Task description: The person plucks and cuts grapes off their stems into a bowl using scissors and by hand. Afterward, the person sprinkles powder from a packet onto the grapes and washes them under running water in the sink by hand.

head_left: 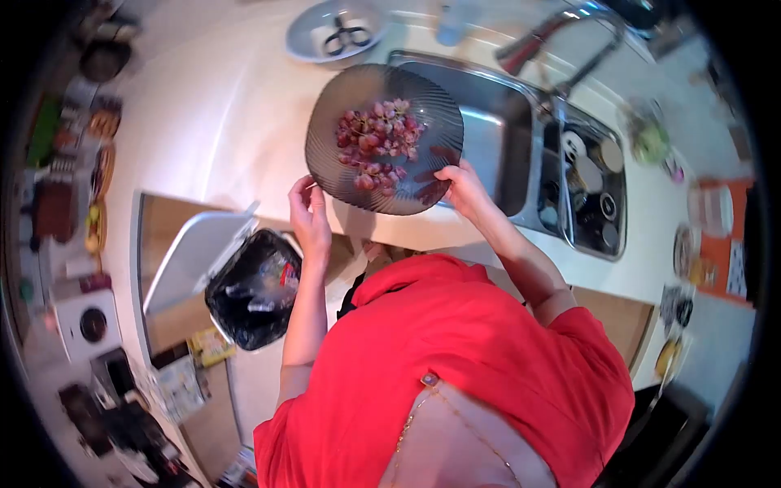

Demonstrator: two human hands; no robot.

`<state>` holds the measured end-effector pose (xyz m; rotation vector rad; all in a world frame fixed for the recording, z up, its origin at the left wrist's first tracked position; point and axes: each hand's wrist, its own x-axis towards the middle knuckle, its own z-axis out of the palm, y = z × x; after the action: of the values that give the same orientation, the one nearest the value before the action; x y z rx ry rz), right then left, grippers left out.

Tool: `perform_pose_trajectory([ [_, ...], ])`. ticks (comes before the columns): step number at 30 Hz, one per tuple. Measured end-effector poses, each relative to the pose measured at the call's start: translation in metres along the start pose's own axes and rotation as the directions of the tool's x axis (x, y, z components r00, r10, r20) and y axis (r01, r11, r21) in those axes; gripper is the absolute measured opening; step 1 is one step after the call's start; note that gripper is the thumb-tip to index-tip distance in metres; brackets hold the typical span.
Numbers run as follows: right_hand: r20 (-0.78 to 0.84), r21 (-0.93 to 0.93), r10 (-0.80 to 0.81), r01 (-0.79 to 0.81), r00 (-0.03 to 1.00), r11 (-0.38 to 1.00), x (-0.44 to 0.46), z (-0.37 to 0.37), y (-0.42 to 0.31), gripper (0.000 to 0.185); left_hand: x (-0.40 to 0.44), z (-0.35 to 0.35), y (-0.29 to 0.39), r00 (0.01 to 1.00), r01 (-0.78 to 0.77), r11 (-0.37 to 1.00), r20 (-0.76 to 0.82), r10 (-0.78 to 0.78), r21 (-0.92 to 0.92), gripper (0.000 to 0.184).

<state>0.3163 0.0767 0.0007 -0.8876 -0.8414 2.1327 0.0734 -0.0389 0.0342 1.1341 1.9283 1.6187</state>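
Observation:
A dark translucent glass bowl [325, 130] with a swirled ribbed pattern is held over the counter's front edge, beside the sink. Several bunches of red grapes [378, 134] lie inside it. My right hand [464, 191] grips the bowl's lower right rim, thumb on top, with the fingers showing through the glass underneath. At the lower left rim is my left hand [311, 215], its fingers loosely bent and not wrapped round the bowl. Whether its fingertips touch the glass I cannot tell.
A metal sink [488, 106] with a faucet [557, 89] lies to the right, dishes in its right basin. Behind the bowl, a pale basin [305, 41] holds black-handled scissors [348, 37]. Below left stands an open black-lined trash bin [244, 317] with its lid [191, 256] raised.

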Motion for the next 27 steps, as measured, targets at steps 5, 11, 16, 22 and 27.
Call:
perform_pose_trajectory([
  [5,-0.355,0.069,-0.024,0.052,0.935,0.996,-0.032,-0.082,-0.003,0.047,0.0,0.088,-0.044,0.922,0.073,0.993,0.386,-0.031,-0.095,0.036],
  [11,-0.505,0.172,0.19,-0.118,0.842,0.978,-0.02,-0.128,-0.001,0.051,-0.003,0.182,-0.095,0.859,0.063,0.963,0.477,-0.186,0.262,0.07],
  [16,-0.531,0.282,0.44,-0.339,0.724,0.898,0.047,-0.188,0.036,0.051,0.027,0.209,-0.122,0.315,0.909,0.414,0.581,-0.751,0.043,0.065],
  [22,-0.388,0.334,0.496,-0.383,0.776,0.861,0.075,-0.235,0.064,0.043,0.04,0.24,-0.182,0.284,0.925,0.371,0.505,-0.815,0.078,0.058],
  [27,-0.415,0.209,0.531,-0.49,0.739,0.846,0.084,-0.258,0.091,0.042,0.04,0.251,-0.2,0.223,0.902,0.369,0.49,-0.843,0.224,0.051],
])
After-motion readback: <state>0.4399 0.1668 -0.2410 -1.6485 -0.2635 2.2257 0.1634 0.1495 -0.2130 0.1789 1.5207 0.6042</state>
